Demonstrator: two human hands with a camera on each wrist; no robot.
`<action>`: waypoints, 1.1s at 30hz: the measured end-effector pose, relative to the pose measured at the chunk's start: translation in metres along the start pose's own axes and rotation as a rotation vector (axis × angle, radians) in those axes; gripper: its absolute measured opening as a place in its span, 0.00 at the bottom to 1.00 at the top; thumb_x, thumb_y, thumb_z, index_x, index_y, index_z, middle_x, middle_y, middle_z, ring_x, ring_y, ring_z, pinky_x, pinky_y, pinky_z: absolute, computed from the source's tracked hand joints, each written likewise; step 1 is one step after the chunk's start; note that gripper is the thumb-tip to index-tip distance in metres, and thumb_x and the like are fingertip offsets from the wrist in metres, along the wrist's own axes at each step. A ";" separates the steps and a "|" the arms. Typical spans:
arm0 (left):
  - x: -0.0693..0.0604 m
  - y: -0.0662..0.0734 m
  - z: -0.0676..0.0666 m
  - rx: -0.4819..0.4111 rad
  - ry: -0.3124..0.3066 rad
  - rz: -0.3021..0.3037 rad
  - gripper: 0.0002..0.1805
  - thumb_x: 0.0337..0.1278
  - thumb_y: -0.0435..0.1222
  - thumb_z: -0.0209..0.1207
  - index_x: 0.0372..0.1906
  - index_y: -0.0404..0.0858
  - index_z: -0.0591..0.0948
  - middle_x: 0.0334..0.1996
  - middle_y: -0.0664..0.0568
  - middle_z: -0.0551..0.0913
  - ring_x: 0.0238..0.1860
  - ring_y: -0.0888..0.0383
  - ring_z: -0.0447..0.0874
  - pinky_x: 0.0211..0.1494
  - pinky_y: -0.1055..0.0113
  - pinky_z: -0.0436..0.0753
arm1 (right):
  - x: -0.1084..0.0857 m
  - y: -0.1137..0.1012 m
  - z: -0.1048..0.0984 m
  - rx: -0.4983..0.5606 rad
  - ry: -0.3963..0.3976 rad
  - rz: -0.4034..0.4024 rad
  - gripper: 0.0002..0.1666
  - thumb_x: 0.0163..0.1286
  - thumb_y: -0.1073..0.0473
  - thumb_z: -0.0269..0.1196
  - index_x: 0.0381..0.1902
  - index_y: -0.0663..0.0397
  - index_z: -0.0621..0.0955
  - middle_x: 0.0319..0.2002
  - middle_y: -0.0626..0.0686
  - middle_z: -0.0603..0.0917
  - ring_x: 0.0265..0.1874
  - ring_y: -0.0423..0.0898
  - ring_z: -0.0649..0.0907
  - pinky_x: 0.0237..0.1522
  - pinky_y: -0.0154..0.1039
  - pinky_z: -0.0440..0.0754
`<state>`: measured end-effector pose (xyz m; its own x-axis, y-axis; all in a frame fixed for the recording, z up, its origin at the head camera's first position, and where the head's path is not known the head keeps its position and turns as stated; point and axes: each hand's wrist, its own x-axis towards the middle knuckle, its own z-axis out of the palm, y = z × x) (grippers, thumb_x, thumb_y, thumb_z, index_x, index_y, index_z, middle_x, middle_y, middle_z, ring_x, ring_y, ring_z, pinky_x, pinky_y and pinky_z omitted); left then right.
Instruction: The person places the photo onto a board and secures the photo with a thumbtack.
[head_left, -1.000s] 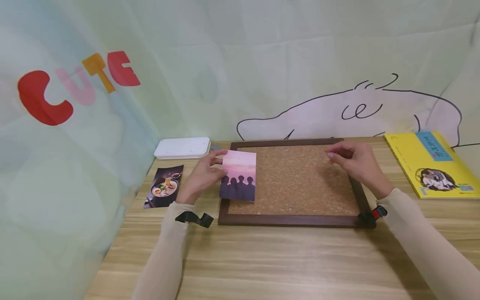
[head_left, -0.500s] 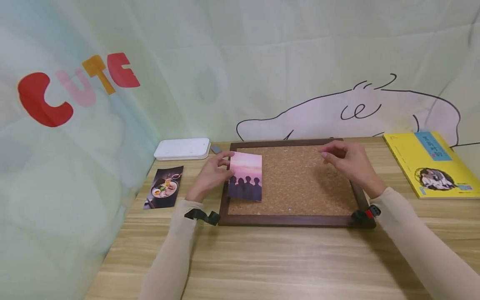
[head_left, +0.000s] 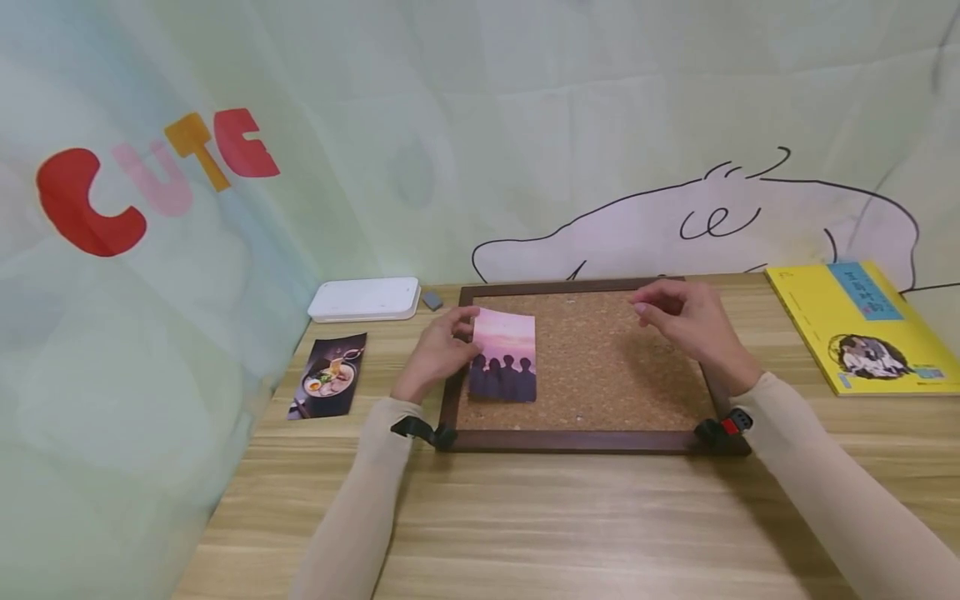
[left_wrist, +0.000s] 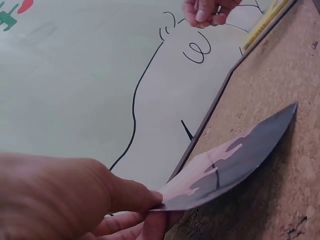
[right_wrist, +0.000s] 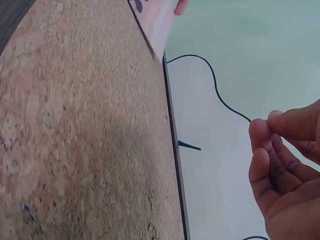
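Note:
My left hand (head_left: 438,350) pinches the left edge of a photo print (head_left: 504,360) showing dark silhouettes against a pink sky. The photo is over the left part of a brown-framed cork board (head_left: 607,358); in the left wrist view its sheet bows and its free end is close to the cork. Above the board's upper right side is my right hand (head_left: 686,321), thumb and index fingertip pressed together (right_wrist: 270,120). Whether something tiny lies between these fingertips cannot be seen.
A ramen photo (head_left: 327,377) lies left of the board. Behind it are a white flat case (head_left: 365,300) and a small grey block (head_left: 432,300). At right lies a yellow book (head_left: 862,329). A printed curtain (head_left: 570,150) hangs behind the table. Small pale specks dot the cork.
The left hand has carried the photo rightward, from across the board's left frame edge to over the cork. My right hand has shifted slightly left, its fingertips still together.

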<state>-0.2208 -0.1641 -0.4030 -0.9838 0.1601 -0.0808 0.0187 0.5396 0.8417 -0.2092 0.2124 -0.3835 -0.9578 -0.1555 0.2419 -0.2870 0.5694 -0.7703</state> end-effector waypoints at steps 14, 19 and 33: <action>0.003 -0.003 0.008 0.231 0.061 0.022 0.36 0.63 0.29 0.66 0.77 0.35 0.72 0.54 0.36 0.90 0.44 0.48 0.89 0.45 0.62 0.85 | 0.005 -0.008 0.008 0.074 -0.036 0.055 0.14 0.80 0.54 0.65 0.54 0.55 0.88 0.44 0.62 0.91 0.39 0.50 0.87 0.36 0.33 0.79; 0.002 -0.003 0.014 0.281 0.086 0.051 0.34 0.64 0.29 0.65 0.75 0.32 0.74 0.52 0.35 0.89 0.46 0.44 0.89 0.49 0.54 0.88 | 0.009 -0.012 0.012 0.168 -0.042 0.076 0.14 0.79 0.54 0.67 0.53 0.58 0.88 0.40 0.48 0.91 0.39 0.44 0.88 0.41 0.32 0.84; 0.000 0.001 0.025 0.491 0.101 0.117 0.23 0.63 0.28 0.62 0.62 0.25 0.84 0.54 0.29 0.87 0.58 0.35 0.84 0.64 0.43 0.82 | 0.020 -0.021 0.027 0.222 -0.130 0.094 0.14 0.77 0.54 0.69 0.52 0.58 0.88 0.47 0.63 0.91 0.41 0.45 0.90 0.45 0.36 0.86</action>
<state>-0.2165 -0.1429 -0.4155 -0.9820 0.1748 0.0709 0.1869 0.8512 0.4905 -0.2232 0.1760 -0.3783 -0.9706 -0.2208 0.0960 -0.1795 0.3976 -0.8998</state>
